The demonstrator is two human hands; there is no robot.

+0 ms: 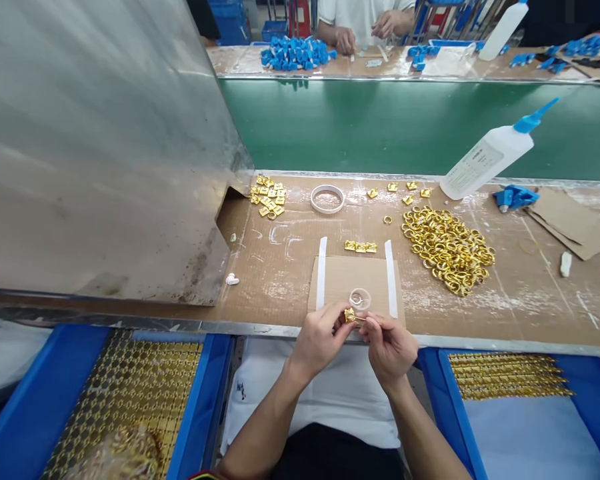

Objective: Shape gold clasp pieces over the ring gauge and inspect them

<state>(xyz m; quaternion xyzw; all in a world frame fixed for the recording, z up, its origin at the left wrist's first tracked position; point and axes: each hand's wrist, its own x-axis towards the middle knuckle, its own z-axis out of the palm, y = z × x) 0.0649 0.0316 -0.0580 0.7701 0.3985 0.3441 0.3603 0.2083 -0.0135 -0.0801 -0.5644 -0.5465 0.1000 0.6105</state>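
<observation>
Near the table's front edge, my left hand (321,337) pinches a small gold square piece (349,315) between thumb and fingers. My right hand (391,345) is closed around a thin stick (361,319), whose tip reaches the gold piece; its far end is hidden in my fingers. Just beyond my fingers, a small clear round dish (359,298) rests on a cardboard pad (355,275) with white tape strips at both sides. Several gold square pieces (361,247) lie in a short row past the pad.
Left stands a large metal panel (105,147). Gold rings (447,247) are heaped at right, near a leaning white bottle (487,160). A white tape ring (327,199) lies behind. Blue trays (217,373) of gold chains flank my lap. Across the green belt (355,123), another person works.
</observation>
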